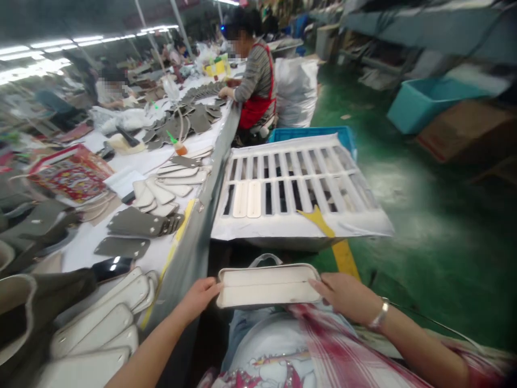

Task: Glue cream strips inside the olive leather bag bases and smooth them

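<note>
Held level over my lap is a cream oblong panel (266, 286) with rounded corners, a raised edge and a seam line along its middle. My left hand (202, 296) pinches its left end. At the opposite end, my right hand (345, 295) grips it, thumb on the face and fingers partly hidden behind. A clear curved loop (265, 260) shows just past the panel's far edge; whether it is attached I cannot tell. Ahead, two cream panels (247, 199) lie side by side on a white slatted rack (278, 229).
A yellow forked piece (318, 220) rests on the rack's near edge. The worktable (186, 269) at left carries stacked cream panels (117, 318), grey pieces (139, 222) and a green-tipped bottle (177, 144). A co-worker (258, 81) sits beyond; a teal bin (432, 102) stands right.
</note>
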`<act>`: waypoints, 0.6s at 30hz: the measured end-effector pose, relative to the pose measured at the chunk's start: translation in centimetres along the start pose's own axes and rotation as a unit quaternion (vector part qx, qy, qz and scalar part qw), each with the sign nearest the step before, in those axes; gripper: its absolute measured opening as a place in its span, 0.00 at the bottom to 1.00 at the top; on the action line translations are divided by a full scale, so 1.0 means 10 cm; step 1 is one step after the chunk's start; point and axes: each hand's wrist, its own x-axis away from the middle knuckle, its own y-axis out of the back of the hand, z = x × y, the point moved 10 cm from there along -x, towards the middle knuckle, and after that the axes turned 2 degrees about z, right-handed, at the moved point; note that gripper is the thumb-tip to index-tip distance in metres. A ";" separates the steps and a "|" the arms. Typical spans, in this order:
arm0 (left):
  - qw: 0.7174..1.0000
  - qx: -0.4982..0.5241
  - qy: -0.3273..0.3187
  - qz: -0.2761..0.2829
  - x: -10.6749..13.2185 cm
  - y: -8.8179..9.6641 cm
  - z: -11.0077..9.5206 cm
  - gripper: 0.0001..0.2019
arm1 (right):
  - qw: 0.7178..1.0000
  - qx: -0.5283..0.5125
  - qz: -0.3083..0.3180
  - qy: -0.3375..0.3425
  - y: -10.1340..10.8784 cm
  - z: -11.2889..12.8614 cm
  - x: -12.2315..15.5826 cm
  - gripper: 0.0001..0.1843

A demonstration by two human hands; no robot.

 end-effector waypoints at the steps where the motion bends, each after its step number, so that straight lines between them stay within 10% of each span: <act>1: 0.999 -0.033 -0.012 -0.005 0.02 0.01 -0.05 0.22 | 1.000 -0.012 -0.001 -0.010 0.01 -0.01 0.03 0.25; 7: 0.889 -0.421 -0.134 -0.123 0.26 -0.36 -0.68 0.14 | 0.996 0.037 -0.015 -0.084 -0.03 -0.13 0.08 0.22; 13: 0.844 -0.410 -0.345 0.022 0.33 -1.62 -1.51 0.21 | 0.998 0.028 0.007 -0.063 -0.07 -0.03 0.02 0.21; 18: 0.834 -0.443 -0.317 0.095 0.14 -1.80 -1.52 0.25 | 0.997 -0.001 0.020 -0.070 -0.11 -0.04 -0.03 0.21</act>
